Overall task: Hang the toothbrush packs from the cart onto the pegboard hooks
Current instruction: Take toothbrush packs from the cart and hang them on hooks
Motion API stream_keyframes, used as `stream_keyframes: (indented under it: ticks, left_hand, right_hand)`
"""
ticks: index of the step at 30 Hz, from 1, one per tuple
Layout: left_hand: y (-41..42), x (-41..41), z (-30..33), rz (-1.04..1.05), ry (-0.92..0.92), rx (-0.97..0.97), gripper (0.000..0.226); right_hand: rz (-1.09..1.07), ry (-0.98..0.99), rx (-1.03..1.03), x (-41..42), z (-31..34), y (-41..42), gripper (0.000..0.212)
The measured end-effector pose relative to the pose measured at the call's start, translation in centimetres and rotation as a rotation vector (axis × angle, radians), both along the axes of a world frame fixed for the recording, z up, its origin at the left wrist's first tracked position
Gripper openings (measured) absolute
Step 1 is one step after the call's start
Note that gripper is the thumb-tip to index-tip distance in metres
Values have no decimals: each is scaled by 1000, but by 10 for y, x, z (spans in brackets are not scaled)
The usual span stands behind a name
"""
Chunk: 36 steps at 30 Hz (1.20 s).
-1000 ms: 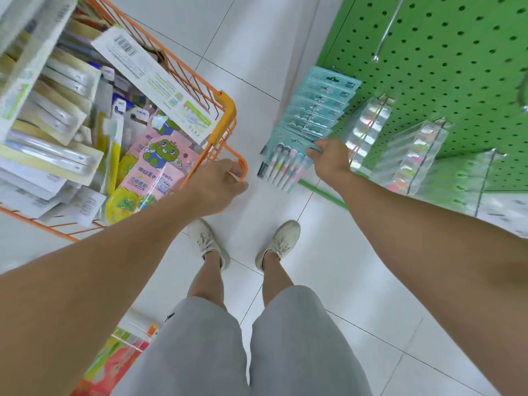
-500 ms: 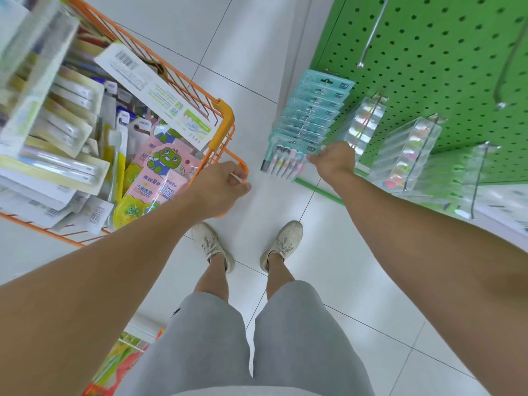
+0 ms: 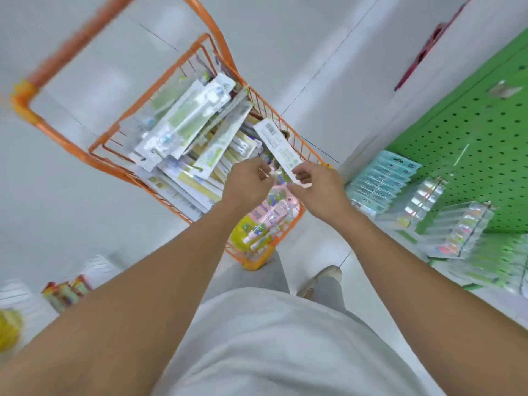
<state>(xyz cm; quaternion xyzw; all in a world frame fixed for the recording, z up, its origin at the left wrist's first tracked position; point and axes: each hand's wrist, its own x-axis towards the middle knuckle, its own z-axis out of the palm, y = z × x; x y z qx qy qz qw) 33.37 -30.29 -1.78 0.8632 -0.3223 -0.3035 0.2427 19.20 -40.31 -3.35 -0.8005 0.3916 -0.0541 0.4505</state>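
Our right hand [image 3: 320, 190] left the hung packs [image 3: 383, 181] and joined our left hand [image 3: 245, 181] over the cart [image 3: 114, 167]; right fingers pinched a white pack [image 3: 278, 148], left fingers curled, grip unclear.

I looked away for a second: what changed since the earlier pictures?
The right hand left the teal packs on the pegboard and reached into the cart; the left hand left its rim. Both now meet at a white pack. The hung packs stayed.
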Motion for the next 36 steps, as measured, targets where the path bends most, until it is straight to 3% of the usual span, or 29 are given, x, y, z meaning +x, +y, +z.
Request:
stream_keyframes:
  ticks: [5, 9, 15, 19, 22, 29, 32, 36]
  left_hand:
    - [29, 89, 10, -73, -319, 80, 42]
    - [56, 146, 2, -122, -558, 82, 67]
    - [70, 200, -10, -44, -536, 231, 97]
    - [60, 206, -7, -111, -580, 253, 82]
    - [53, 200, -5, -150, -563, 280, 66]
    - [55, 189, -13, -125, -612, 324, 43]
    - [63, 186, -17, -136, -659, 329, 42]
    - [73, 183, -24, -175, -608, 280, 44]
  right_hand:
    - [137, 450, -9, 79, -46, -21, 77]
    - [-3, 514, 3, 104, -80, -18, 69]
    - [-89, 536, -72, 107, -86, -7, 51]
    - [-127, 467, -61, 106, -70, 3, 30]
    - [-277, 349, 2, 107, -42, 14, 21]
    - [-565, -31, 420, 107, 7, 44, 20]
    - [-625, -106, 624, 110, 17, 55, 21]
    - [-649, -133, 698, 112, 26, 65, 22]
